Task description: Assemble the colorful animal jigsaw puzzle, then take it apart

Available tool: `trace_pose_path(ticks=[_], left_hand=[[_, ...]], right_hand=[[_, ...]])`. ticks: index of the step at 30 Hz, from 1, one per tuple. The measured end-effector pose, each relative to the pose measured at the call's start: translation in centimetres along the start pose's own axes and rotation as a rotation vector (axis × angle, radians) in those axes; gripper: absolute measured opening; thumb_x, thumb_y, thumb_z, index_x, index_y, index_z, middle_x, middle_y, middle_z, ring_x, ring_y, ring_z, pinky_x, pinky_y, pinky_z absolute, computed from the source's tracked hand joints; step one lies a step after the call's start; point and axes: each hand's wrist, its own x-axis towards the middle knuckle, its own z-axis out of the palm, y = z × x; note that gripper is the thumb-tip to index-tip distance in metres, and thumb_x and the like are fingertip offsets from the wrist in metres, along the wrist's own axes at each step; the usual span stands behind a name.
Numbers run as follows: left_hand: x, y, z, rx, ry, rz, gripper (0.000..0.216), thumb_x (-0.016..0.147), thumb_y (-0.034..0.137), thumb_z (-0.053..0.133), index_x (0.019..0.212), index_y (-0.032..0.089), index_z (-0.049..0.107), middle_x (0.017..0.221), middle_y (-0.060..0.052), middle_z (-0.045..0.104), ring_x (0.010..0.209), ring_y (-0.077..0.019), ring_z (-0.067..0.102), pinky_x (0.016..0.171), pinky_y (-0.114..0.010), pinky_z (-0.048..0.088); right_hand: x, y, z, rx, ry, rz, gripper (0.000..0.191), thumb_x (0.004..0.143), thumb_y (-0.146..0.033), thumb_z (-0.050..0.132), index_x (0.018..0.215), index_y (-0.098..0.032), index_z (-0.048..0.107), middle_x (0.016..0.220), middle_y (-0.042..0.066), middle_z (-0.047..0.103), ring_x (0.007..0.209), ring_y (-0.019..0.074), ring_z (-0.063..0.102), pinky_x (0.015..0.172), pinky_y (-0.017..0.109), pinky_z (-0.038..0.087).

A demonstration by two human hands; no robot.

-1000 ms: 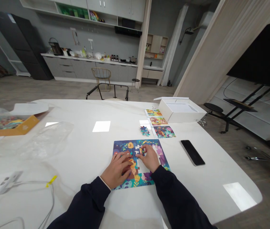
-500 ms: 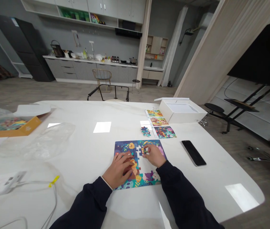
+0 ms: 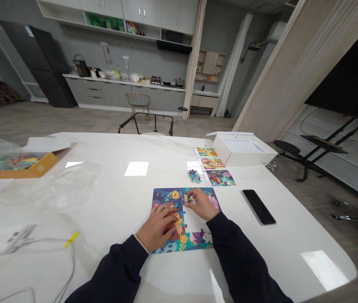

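Observation:
A colourful jigsaw puzzle (image 3: 171,246) lies flat on the table, with a white gap right of its middle. Spread over the puzzle's left part, my left hand (image 3: 157,226) rests with its fingers flat. My right hand (image 3: 204,205) pinches a puzzle piece (image 3: 187,198) at the gap's upper left edge, against the joined pieces; whether it is fully seated I cannot tell. Just beyond the puzzle is a small heap of loose puzzle pieces (image 3: 194,176). Beside that heap lies a sheet with printed pictures (image 3: 219,178).
To the right is a black phone (image 3: 258,206). An open white box (image 3: 245,156) stands at the far right. On the left are crumpled clear plastic (image 3: 68,185), an orange box (image 3: 41,165) with bagged pieces, and a white power strip (image 3: 6,242) with its cable.
My right hand has moved the puzzle piece slightly left, closing the white gap between it and the joined pieces. My left hand stays on the puzzle. The camera view has shifted slightly.

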Motion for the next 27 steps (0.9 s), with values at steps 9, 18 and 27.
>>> trace_pose_path(ticks=[9,18,27], left_hand=[[0.02,0.15,-0.11,-0.007,-0.003,-0.008,0.033,0.088,0.019,0.065,0.12,0.026,0.069,0.141,-0.009,0.062,0.134,-0.0329,0.048,0.11,-0.055,0.04],[0.04,0.2,-0.17,-0.01,0.003,-0.006,0.033,0.088,0.018,0.064,0.12,0.025,0.069,0.14,-0.009,0.062,0.134,-0.0323,0.048,0.11,-0.054,0.04],[-0.02,0.06,-0.09,0.003,-0.006,-0.006,0.033,0.088,0.017,0.064,0.119,0.026,0.068,0.142,-0.008,0.061,0.135,-0.0324,0.047,0.11,-0.054,0.04]], right_hand=[[-0.62,-0.15,0.18,0.0,-0.03,-0.027,0.032,0.079,-0.013,0.079,0.108,-0.021,0.071,0.092,0.002,0.057,0.082,0.0193,0.055,0.083,0.036,0.047],[-0.8,-0.27,0.29,-0.049,-0.059,-0.014,0.029,0.087,-0.019,0.073,0.115,-0.02,0.079,0.093,0.007,0.057,0.086,0.022,0.059,0.086,0.037,0.049],[-0.86,-0.69,0.6,-0.054,0.004,0.001,0.03,0.083,-0.026,0.079,0.113,-0.02,0.079,0.085,0.005,0.062,0.081,0.0219,0.06,0.081,0.036,0.051]])
